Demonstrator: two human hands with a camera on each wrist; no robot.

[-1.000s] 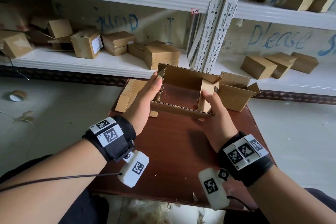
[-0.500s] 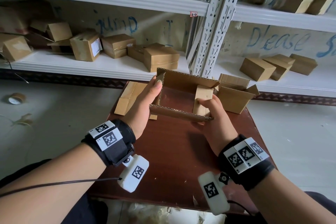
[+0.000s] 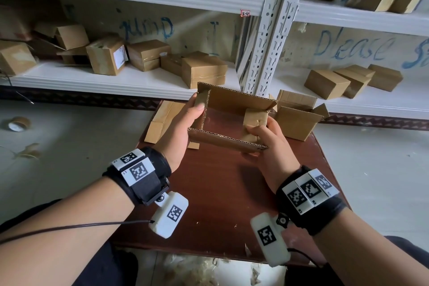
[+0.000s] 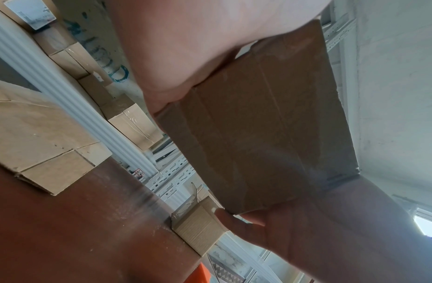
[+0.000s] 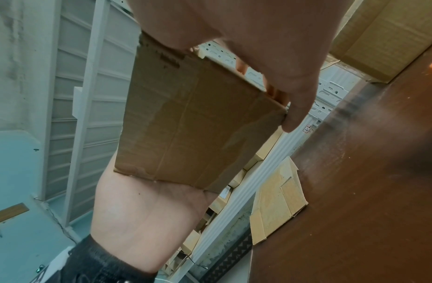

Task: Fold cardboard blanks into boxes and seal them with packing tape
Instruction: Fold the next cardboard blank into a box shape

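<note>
Corrugated cardboard, opened into a rectangular tube, was what both hands held above the far half of the brown table point(image 3: 220, 193): the box point(image 3: 234, 109) hung in the air with its open end turned toward the head camera, so the table top showed straight through it. The left hand point(image 3: 183, 127) gripped the left wall, thumb lying inside against the small left flap and the remaining fingers hidden behind the cardboard. The right hand point(image 3: 269, 144) pinched the small right flap, thumb on its inner face, with that flap turned partly inward; from the wrist views both palms cupped the outer walls. Judging from this, the step in hand was tucking in the short end flaps before the long ones close, and no tape had yet gone on this box. Several things could go wrong. With the box unsupported, uneven squeeze from the two hands would likely rack the tube out of square, so the long flaps would not meet cleanly for the seam. The right flap might spring back once the thumb left it. The tape roll point(image 3: 18, 123) lay on the floor far off to the left, well apart from both hands, so reaching for it would mean freeing one hand and probably letting the folded flaps reopen. Just beside the held box, an open box point(image 3: 299, 121) on the right and a flat blank point(image 3: 162, 121) on the left crowded the table's far edge and could be knocked when the box was set down.
</note>
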